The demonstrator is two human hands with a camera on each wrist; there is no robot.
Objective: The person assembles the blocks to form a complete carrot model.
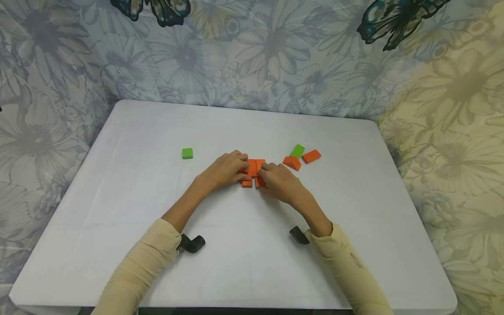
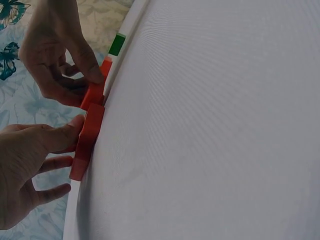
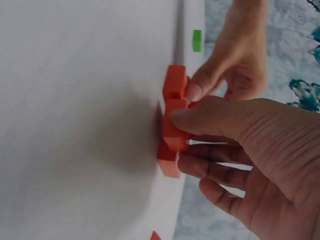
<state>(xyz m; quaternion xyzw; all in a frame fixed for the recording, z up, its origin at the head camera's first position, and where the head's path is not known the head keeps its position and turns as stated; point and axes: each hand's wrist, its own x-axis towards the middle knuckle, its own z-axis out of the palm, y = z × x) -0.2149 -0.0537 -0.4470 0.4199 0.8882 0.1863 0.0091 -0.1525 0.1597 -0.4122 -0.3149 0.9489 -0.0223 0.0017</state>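
Note:
Several orange blocks (image 1: 252, 167) stand close together in the middle of the white table. My left hand (image 1: 226, 168) pinches a block at the cluster's left side; in the left wrist view its thumb lies against that orange block (image 2: 90, 135), with the other fingers partly behind it. From the right, my right hand (image 1: 281, 181) holds another block; in the right wrist view the thumb presses the near face of that orange block (image 3: 175, 135) and fingers curl behind it. Two lower orange pieces (image 1: 246, 184) show below the hands. The fingers hide part of the cluster.
Right of the hands lie an orange wedge-shaped block (image 1: 292, 162), an orange block (image 1: 311, 156) and a green block (image 1: 297, 151); another green bit peeks out by the right wrist. A green block (image 1: 187, 153) sits alone at left. Patterned cloth hangs behind the table (image 1: 220, 271).

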